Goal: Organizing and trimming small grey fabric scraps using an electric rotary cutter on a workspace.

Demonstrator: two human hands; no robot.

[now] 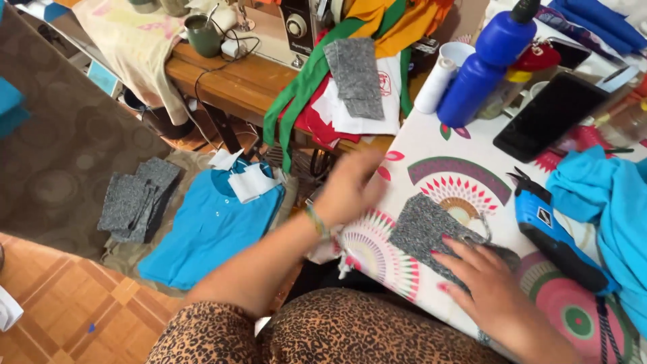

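Head view: your right hand (486,283) lies flat, fingers spread, pressing down on a grey speckled fabric piece (426,231) that rests on the patterned tablecloth (431,152) at the table's near edge. Your left hand (350,185) hovers blurred just beside the cloth's left side, above the table's edge; whether its fingers are spread or pinching cannot be told. A beaded bracelet (317,222) circles that wrist.

Just right of the grey piece lies a blue handheld electric cutter (549,236), with turquoise fabric (606,202) beyond it. Farther back stand a blue bottle (488,64), a white thread cone (437,84) and a dark phone (549,114).

On the floor to your left lies a turquoise shirt (205,229), and near it a stack of grey fabric pieces (135,199). A sewing machine (300,27) sits on the wooden table (236,81) behind.
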